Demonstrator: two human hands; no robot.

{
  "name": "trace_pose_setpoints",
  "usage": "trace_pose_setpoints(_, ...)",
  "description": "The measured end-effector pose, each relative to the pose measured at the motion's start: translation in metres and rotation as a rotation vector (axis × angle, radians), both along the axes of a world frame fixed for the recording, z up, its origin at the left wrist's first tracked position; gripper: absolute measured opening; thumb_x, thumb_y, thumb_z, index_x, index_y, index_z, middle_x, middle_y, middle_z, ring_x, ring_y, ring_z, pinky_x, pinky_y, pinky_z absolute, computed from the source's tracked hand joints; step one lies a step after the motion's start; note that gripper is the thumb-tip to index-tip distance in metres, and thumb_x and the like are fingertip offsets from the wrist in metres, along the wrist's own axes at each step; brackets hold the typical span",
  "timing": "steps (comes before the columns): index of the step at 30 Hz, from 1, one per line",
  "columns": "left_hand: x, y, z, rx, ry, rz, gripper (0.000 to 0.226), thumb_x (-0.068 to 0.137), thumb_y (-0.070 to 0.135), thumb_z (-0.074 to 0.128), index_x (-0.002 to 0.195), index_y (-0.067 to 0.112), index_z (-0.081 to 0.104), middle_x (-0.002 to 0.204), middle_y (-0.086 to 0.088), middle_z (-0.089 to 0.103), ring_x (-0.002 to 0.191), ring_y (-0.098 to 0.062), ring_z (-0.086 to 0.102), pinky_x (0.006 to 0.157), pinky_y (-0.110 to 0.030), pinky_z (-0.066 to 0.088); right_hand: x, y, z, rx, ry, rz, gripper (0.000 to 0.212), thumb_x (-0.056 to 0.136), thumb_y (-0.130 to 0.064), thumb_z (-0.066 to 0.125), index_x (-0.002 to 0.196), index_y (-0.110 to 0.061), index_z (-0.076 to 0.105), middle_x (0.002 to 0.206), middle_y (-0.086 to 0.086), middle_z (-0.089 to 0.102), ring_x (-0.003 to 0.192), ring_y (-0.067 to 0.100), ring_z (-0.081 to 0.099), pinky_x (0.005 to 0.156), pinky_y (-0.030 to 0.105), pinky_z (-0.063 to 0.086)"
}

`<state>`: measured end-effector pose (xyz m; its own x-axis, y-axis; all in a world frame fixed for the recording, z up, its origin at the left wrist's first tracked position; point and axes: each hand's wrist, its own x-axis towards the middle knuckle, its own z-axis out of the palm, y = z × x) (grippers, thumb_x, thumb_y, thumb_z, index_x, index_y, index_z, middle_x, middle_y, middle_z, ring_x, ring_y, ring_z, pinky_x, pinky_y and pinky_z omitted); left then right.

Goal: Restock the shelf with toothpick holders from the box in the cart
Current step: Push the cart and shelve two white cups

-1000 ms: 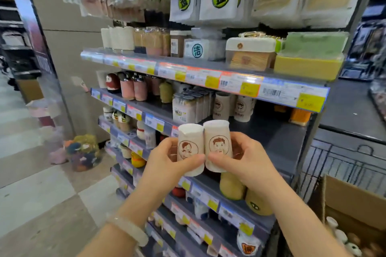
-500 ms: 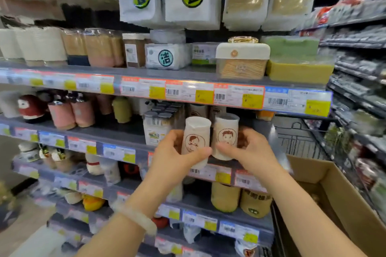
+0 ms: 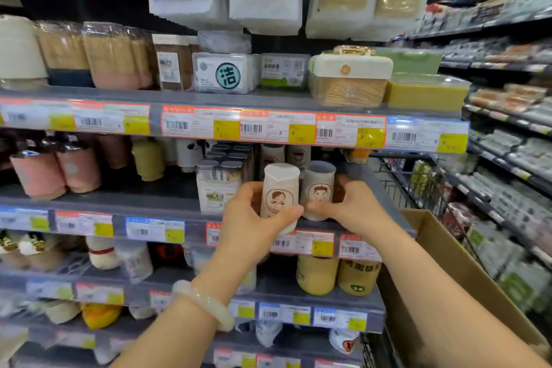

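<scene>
White toothpick holders [image 3: 280, 194], 2, one gripped per hand [image 3: 248, 218] [image 3: 355, 206], at shelf [image 3: 119, 203] front edge. Risk: knocking stocked jars [image 3: 219, 182] beside, tipping off edge.

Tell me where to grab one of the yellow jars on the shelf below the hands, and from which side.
Grip the left yellow jar round its middle, coming straight in from the front. It stands upright near the shelf edge, its rounded body facing out. The shelf above hides its top, and a second yellow jar stands close on its right, so a top or side approach looks blocked.
</scene>
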<state>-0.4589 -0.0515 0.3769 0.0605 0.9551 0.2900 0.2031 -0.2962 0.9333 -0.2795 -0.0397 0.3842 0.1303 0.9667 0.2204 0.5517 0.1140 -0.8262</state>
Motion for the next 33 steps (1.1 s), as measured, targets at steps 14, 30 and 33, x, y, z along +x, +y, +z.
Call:
trace_pose_setpoints(14,0.001,0.011,-0.003,-0.041,-0.069,0.001,0.048,0.070,0.023,0.081,0.107,0.025,0.051,0.099,0.010,0.063,0.091,-0.004,0.061,0.072,-0.019,0.051,-0.005,0.063,0.007,-0.082,-0.413,-0.110,0.067,0.066,-0.039,0.082,0.123,-0.020,0.053,0.123,0.002,0.061,0.110,0.023,0.058,0.078,0.025,0.043)
trace_pose_setpoints(30,0.003,0.008,0.001,-0.021,0.012,0.056,0.045,0.071,0.026,0.080,0.107,0.025,0.053,0.102,0.006,0.064,0.093,-0.008,0.061,0.075,-0.020,0.050,-0.006,0.061,0.013,0.023,-0.467,-0.172,0.025,0.084,-0.029,0.066,0.105,-0.017,0.063,0.110,0.004,0.065,0.100,0.023,0.060,0.075,0.026,0.042)
trace_pose_setpoints(33,0.008,0.013,0.003,0.014,0.070,0.086,0.038,0.073,0.026,0.078,0.101,0.024,0.053,0.101,0.003,0.064,0.092,-0.013,0.062,0.073,-0.023,0.051,-0.006,0.029,0.013,0.124,-0.089,-0.007,0.014,0.090,-0.016,0.060,0.104,-0.018,0.064,0.098,-0.007,0.063,0.090,0.008,0.058,0.078,0.014,0.045)
